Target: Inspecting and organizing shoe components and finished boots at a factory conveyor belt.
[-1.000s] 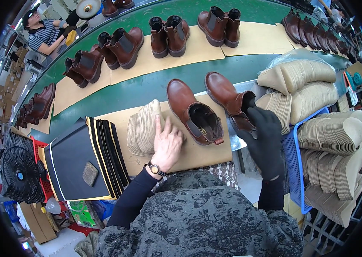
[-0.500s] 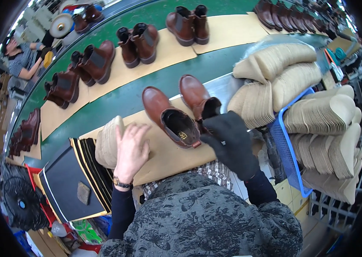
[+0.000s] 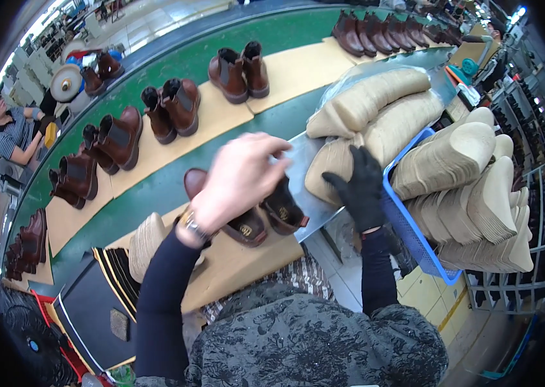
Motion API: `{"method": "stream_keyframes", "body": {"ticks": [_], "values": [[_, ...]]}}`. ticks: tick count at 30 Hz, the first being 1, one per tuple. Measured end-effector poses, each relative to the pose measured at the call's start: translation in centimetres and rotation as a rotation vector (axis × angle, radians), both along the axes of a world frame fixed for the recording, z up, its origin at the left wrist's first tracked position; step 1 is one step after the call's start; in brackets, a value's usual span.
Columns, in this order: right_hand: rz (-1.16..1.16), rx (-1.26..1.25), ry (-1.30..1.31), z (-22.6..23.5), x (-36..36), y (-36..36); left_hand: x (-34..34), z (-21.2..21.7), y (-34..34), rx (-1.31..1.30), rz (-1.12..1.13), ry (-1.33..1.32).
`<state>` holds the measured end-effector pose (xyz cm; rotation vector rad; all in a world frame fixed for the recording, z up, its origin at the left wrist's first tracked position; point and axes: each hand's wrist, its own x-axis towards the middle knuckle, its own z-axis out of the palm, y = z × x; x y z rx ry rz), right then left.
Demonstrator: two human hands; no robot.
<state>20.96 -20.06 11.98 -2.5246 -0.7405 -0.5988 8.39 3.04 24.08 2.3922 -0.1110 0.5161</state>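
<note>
I see the tan insole stack (image 3: 329, 160) just left of my gloved right hand (image 3: 359, 192), the nearer one, fingers spread, unclenched; my bare left hand (image 3: 245, 171) blurs above 2 brown Chelsea boots (image 3: 277, 211), its grip unclear.

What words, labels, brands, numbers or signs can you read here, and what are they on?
None can be read for certain.
Boot below the bare hand: small gold-coloured mark inside, too small and blurred to read.
Boot to its right: another small mark inside, also unreadable.
Wristwatch: blurred, no figures visible.
</note>
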Motion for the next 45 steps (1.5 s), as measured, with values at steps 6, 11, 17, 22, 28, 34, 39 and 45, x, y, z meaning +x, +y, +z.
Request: {"method": "stream_keyframes", "body": {"ticks": [6, 11, 17, 22, 28, 34, 39, 45], "values": [[0.013, 0.038, -0.006, -6.6, 0.3, -0.3, 10.5, -8.2, -2.8, 0.306, -0.27, 0.548], [0.001, 0.064, 0.038, -4.3, -0.9, -0.7, 12.7, -10.6, -4.8, -0.302, -0.309, 1.049], [0.002, -0.065, 0.102, -3.9, -0.4, -1.3, 13.6, -10.8, -5.1, -0.311, -0.255, 1.094], [0.0, -0.025, 0.117, -4.3, -0.3, -0.8, 13.7, -10.8, -4.7, -0.319, -0.258, 1.1], [-0.026, -0.018, 0.17, -3.9, -0.3, -0.8, 12.6, -8.6, -4.8, -0.029, -0.081, 0.952], [-0.016, 0.009, 0.125, -3.6, -1.1, -1.1, 11.6, -8.3, 0.1, -0.063, 0.22, 0.507], [0.031, 0.121, 0.062, -2.9, -1.3, -0.8, 7.0, -2.3, 1.7, -0.384, 0.244, 0.077], [0.712, 1.254, 0.729, 10.2, -9.6, 2.4, -1.5, 5.7, 2.4, -0.513, -0.181, 0.024]]}}
